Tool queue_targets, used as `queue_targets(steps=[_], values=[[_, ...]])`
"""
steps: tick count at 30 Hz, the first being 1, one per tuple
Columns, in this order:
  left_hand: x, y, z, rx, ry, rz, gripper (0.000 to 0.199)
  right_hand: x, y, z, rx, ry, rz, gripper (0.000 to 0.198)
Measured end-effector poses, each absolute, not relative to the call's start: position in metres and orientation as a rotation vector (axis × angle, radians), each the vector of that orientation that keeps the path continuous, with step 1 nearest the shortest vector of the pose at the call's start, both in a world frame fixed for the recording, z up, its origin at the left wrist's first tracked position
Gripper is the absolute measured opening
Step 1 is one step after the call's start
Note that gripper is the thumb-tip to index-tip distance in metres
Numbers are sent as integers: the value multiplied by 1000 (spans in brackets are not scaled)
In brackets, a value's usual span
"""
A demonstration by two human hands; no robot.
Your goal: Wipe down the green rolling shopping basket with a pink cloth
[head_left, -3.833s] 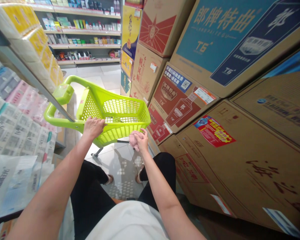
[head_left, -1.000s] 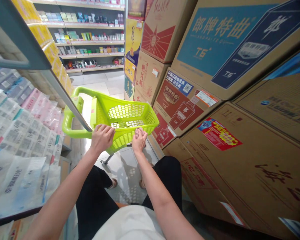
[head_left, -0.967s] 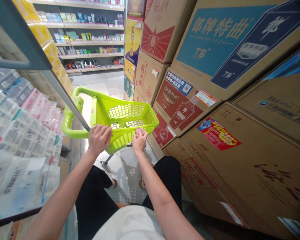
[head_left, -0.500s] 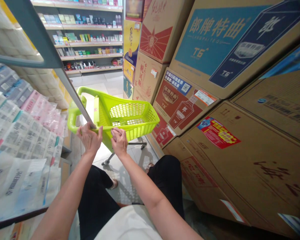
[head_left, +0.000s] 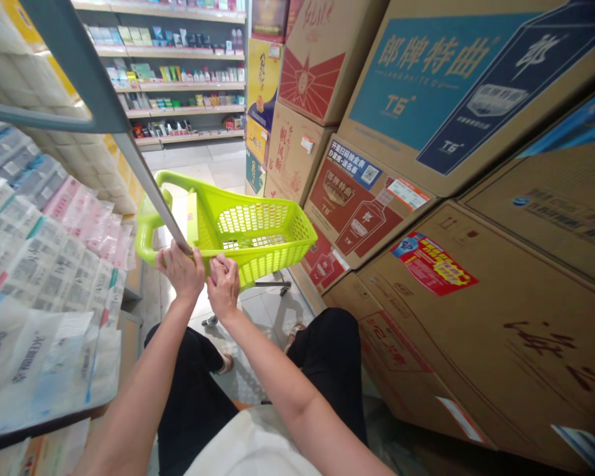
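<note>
A lime-green shopping cart [head_left: 258,228] with a lattice basket stands in front of me on the floor. My left hand [head_left: 182,270] is closed at the near rim, where a grey metal bar [head_left: 151,188] meets the basket. That bar slants up to a thick grey-blue handle at the upper left. Close beside it, my right hand [head_left: 223,285] has its fingers curled over the same rim. The palms and the exact grip underneath are hidden. Nothing shows inside the basket apart from its lattice.
Stacked cardboard cartons [head_left: 411,357] form a wall along the right. Packs of tissue paper [head_left: 44,264] fill the left side. Shelves of small bottles and boxes [head_left: 178,79] stand at the far end, beyond the tiled floor [head_left: 208,158]. My knees flank the cart's near side.
My right hand has slid left along the basket rim, closer to my left hand. The left hand and the cart have hardly moved.
</note>
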State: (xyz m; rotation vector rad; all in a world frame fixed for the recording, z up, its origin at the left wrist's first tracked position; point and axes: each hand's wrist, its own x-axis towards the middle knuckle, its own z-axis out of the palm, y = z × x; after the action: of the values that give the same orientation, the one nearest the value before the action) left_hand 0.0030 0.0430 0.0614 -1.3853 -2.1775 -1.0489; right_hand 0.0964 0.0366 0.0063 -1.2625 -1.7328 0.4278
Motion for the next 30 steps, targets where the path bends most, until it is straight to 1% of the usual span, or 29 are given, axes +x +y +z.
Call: queue_targets(steps=[4,7,9,12,14,17,21,26,28,30], values=[[-2,38,65,-1426,-2202,-1031,58,121,47,-3,-1278,-1809,419,49],[-4,35,66,-1434,-2227,-1060,58,141,62,-9,-1503,-1578,458,51],[-3,35,64,-1437,-2229,-1073,58,142,63,-4,-1546,-1480,424,54],[-3,33,60,-1460,-2173,-1081,56,126,51,16,-1307,-1721,290,56],[-5,30,59,-1484,-2128,-1076,55,113,41,28,-1113,-1946,204,54],[-10,26,60,-1560,-2105,-1054,53,106,38,31,-1088,-2033,173,53],[-12,21,61,-1666,-2093,-1083,51,125,54,9,-1315,-1810,297,62],[11,18,49,-1364,-1974,-1363,54,137,60,-20,-1496,-1513,375,62],[20,19,49,-1500,-1874,-1347,47,128,51,-29,-1479,-1480,364,58],[23,23,57,-1803,-1797,-1174,34,117,39,-38,-1371,-1600,358,51]])
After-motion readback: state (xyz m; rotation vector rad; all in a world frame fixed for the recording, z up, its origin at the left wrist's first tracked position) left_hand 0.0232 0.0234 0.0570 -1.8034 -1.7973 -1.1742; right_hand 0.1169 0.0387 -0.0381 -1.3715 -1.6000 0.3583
